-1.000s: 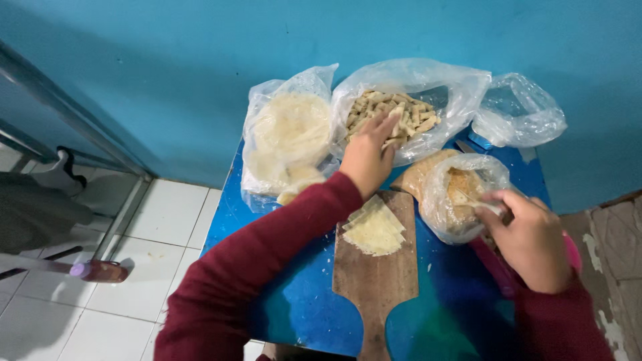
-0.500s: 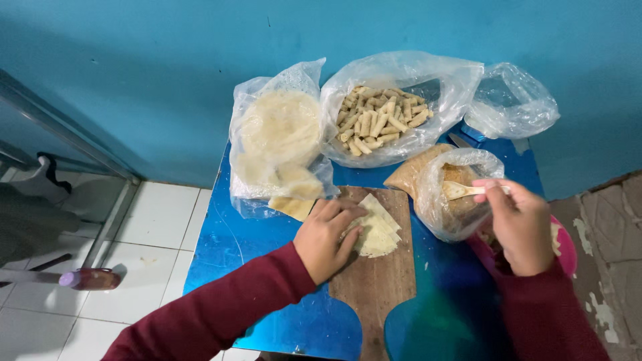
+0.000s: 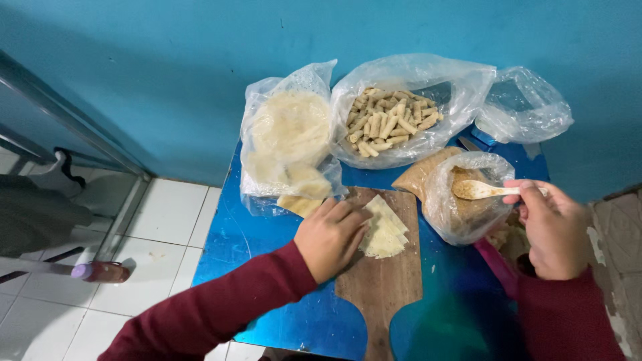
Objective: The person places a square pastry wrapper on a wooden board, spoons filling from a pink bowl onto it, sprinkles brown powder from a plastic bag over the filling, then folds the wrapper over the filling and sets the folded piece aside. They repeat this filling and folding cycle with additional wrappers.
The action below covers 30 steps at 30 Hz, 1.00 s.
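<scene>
My left hand point(image 3: 331, 235) rests on a pale, thin pastry sheet point(image 3: 384, 228) that lies on a wooden cutting board point(image 3: 384, 284); its fingers press the sheet's left edge. My right hand point(image 3: 552, 227) grips a white spoon point(image 3: 481, 190) loaded with brown crumbly filling, held over an open plastic bag of the same filling point(image 3: 461, 200). Both sleeves are dark red.
A blue table point(image 3: 231, 234) stands against a blue wall. At its back lie a bag of round pale wrappers point(image 3: 287, 137), a bag of rolled sticks point(image 3: 391, 120) and a nearly empty bag point(image 3: 525, 107). A pink container point(image 3: 498, 264) sits at the right. White floor tiles lie to the left.
My left hand came back from the bag of rolled sticks to the sheet on the board. My right hand lifted the spoon with filling out of the bag.
</scene>
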Available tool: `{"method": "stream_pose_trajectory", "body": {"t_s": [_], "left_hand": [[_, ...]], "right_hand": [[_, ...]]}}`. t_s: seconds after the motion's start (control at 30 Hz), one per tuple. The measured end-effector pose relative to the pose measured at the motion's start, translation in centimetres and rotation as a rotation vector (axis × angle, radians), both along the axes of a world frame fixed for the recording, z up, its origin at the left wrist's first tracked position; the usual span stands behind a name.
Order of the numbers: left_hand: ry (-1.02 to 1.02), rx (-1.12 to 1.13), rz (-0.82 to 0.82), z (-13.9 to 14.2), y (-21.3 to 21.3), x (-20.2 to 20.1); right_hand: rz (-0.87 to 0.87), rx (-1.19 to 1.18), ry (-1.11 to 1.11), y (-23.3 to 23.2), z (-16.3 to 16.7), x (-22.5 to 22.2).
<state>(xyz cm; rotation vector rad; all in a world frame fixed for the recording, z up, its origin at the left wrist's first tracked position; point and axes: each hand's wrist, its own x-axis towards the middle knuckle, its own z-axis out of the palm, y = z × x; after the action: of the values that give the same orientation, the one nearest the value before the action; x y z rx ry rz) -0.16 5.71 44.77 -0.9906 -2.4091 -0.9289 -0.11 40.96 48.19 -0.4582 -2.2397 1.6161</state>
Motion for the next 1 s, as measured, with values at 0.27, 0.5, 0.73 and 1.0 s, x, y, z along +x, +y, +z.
{"method": "stream_pose_trajectory", "body": {"t_s": [0.27,0.5,0.73,1.0], "left_hand": [[0.331,-0.385,0.205,-0.1,4.5,-7.3],[0.404,-0.424,0.289,0.2,5.6,-12.2],[0.291,-0.371,0.130,0.5,3.3,-6.8],[-0.101,-0.252,0.106,-1.1,0.4,0.3]], "right_hand": [[0.030,-0.032,0.063,0.6,-0.2,0.8],[0.046,-0.044,0.074,1.9,-1.1,0.7],[0.016,-0.106,0.119,1.4,-0.2,0.7],[0.108,-0.324,0.031,-0.7,-0.6,1.5]]}}
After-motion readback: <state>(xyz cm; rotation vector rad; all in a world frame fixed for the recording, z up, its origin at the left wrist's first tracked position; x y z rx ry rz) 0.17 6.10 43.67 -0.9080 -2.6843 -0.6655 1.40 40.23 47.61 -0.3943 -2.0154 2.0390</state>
